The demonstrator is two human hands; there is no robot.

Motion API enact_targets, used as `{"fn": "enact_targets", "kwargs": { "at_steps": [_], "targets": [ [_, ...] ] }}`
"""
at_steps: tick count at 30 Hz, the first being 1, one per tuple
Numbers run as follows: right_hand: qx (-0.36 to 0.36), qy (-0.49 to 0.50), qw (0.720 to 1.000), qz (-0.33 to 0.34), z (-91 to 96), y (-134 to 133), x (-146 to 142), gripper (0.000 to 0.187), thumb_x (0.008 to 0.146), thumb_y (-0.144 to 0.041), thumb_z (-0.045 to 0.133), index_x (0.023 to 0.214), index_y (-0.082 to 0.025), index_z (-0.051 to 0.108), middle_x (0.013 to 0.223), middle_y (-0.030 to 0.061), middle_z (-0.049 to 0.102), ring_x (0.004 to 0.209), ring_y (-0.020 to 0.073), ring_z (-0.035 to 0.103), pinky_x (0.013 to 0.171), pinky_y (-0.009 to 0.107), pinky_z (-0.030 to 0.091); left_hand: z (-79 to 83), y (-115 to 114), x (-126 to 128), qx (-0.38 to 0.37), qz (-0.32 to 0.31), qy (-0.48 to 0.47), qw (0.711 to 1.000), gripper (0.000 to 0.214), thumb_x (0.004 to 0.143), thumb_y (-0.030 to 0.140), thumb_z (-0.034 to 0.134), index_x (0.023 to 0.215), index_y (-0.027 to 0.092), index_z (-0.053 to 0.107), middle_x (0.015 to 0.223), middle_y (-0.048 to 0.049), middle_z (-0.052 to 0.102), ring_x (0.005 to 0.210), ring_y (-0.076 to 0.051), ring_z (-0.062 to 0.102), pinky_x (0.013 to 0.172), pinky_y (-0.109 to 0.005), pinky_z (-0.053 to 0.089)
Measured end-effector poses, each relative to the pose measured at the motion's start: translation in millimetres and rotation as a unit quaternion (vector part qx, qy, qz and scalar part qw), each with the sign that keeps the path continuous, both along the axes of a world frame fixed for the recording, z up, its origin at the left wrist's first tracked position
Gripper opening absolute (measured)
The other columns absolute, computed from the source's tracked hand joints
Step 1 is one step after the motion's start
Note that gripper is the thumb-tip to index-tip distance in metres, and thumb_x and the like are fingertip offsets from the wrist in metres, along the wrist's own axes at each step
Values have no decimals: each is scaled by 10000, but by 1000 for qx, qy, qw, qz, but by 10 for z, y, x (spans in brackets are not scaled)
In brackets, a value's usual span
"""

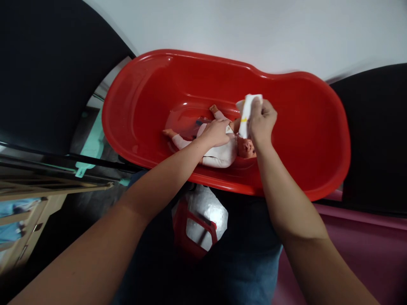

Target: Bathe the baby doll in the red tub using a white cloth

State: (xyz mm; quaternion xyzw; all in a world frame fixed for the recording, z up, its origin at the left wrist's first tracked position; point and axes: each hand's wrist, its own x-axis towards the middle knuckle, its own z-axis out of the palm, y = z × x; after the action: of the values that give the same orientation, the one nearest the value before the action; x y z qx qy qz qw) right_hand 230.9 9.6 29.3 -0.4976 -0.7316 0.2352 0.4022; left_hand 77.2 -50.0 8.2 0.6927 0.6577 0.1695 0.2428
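1 baby doll (219, 158) in white clothing is seen lying inside the red baby bathtub (308, 123), its legs directed toward the tub's left end. The left hand (217, 133) is placed on the doll's torso, within the tub's outline; whether clothing is gripped cannot be told. 1 white cloth (247, 113) with yellow marks is pinched by the right hand (263, 122), by the doll's head; cloth-to-head contact cannot be confirmed.

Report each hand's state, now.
Left hand: on the baby doll; whether it grips cannot be told.
Right hand: closed, holding a white cloth with yellow marks.
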Motion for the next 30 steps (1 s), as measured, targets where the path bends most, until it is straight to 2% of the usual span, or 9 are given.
{"fn": "enact_targets", "kwargs": {
  "at_steps": [3,5,11,20,24,30],
  "targets": [
    [-90,-56,993,50,-92,3,11,501,1033,-647,508,874,-202,675,813,71,692,804,204,634,768,345,522,-55,1,-8,11,-14,14,1000,474,981,340,657,1441,227,665,1487,-140,669,1357,-355,630,1153,-491,485],
    [-122,-92,986,71,-149,16,23,463,1004,-626,572,841,-201,657,785,70,689,756,191,601,768,341,515,-87,12,-15,9,-21,26,999,517,971,308,652,1485,252,638,1497,-125,661,1378,-351,610,1182,-508,461],
    [-120,-100,986,54,-198,69,44,452,1023,-613,535,829,-212,613,776,83,676,753,193,588,797,351,510,-87,40,-23,16,-17,53,998,458,949,321,679,1397,230,674,1440,-125,677,1321,-357,625,1155,-508,494],
    [-127,-25,992,-7,-277,166,36,479,1008,-632,531,768,-218,557,676,50,555,762,205,585,783,377,537,24,10,-14,7,1,34,999,440,969,232,641,1409,247,651,1528,-119,609,1406,-353,555,1212,-515,444],
    [-147,5,989,-12,-309,205,43,516,1011,-669,493,736,-232,508,628,30,469,707,197,556,694,357,510,17,4,-10,21,5,24,999,453,965,195,629,1416,235,649,1540,-130,593,1418,-364,545,1220,-529,430],
    [-202,59,977,-22,-252,202,44,551,986,-719,507,697,-253,454,576,1,409,573,157,458,551,321,421,-5,6,-15,36,12,11,999,425,990,203,600,1412,211,645,1543,-147,587,1409,-374,553,1212,-553,440]
  ]
}}
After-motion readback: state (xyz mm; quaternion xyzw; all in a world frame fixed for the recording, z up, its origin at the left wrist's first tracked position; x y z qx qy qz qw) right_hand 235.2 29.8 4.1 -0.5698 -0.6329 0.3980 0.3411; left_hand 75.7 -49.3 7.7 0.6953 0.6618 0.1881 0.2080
